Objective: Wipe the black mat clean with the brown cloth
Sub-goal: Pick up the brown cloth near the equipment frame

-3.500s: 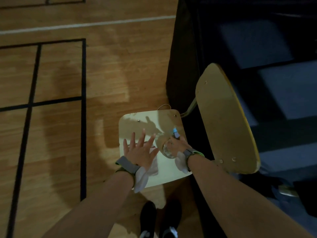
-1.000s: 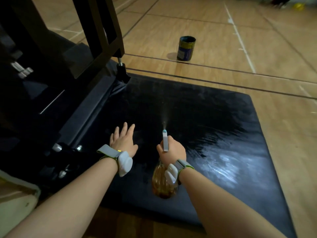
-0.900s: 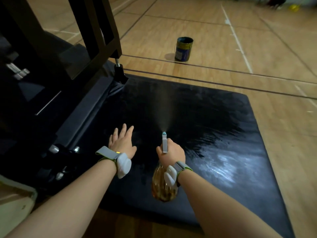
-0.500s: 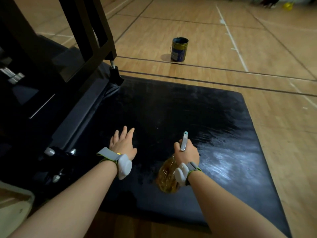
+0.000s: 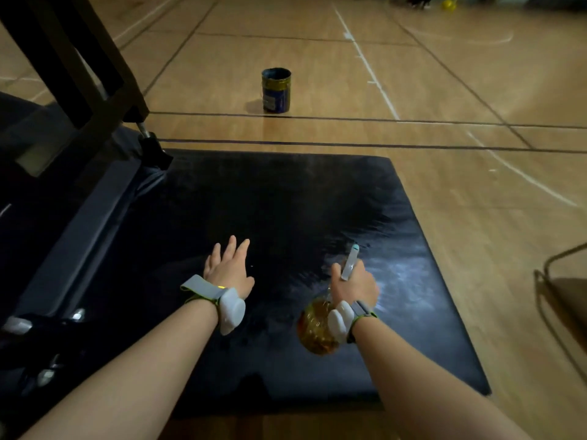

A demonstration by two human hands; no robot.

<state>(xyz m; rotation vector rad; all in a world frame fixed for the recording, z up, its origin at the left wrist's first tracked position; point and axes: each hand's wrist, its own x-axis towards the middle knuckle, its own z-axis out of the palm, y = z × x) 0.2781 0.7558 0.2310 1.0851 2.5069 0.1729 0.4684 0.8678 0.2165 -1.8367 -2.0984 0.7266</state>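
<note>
Spray bottle (image 5: pixel 317 325) of amber liquid gripped in the right hand (image 5: pixel 352 282), fingers curled round its neck and trigger, nozzle aimed forward and to the right over the black mat (image 5: pixel 286 201). No mist at the nozzle now, where a plume hung in the air a second ago; nozzle also swung from the mat's middle toward its right half. Left hand (image 5: pixel 228 269) spread flat, fingers straight, low over or on the mat's near-left part, holding nothing; whether touching cannot be told. Wet sheen and pale streaks on the mat's right side, just beyond the right hand; far and left parts duller. Mat flat on the wooden gym floor (image 5: pixel 444 90), its left edge against dark equipment (image 5: pixel 63 192), a blue and gold tin can (image 5: pixel 275 90) standing well beyond the far edge. Brown cloth nowhere in view. Judged: spraying paused or done, mat wetted but wiping not begun; next need likely to set the bottle down and fetch the cloth before the liquid dries or pools.
</note>
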